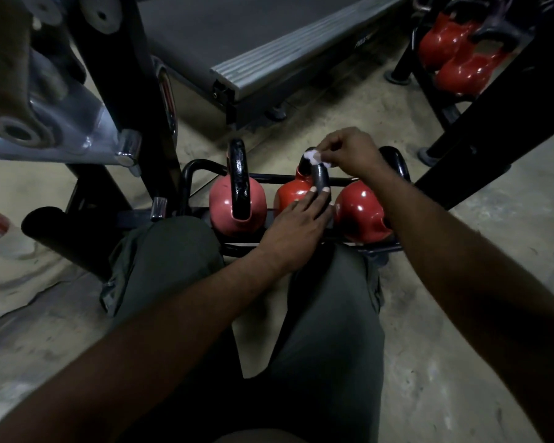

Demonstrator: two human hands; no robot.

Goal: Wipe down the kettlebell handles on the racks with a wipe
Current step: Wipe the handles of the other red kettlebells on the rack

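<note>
Three red kettlebells stand side by side in a low black rack (202, 167) in front of my knees. My left hand (298, 225) grips the near part of the middle kettlebell's black handle (320, 179). My right hand (349, 151) pinches a small white wipe (314, 157) against the top of that same handle. The left kettlebell (237, 203) shows its whole black handle upright. The right kettlebell (360, 209) is partly hidden behind my right forearm.
A treadmill deck (269, 46) lies beyond the rack. A second rack with more red kettlebells (461, 55) stands at the upper right. A machine frame with chrome parts (61, 123) crowds the left side. My legs in grey trousers (333, 314) fill the foreground.
</note>
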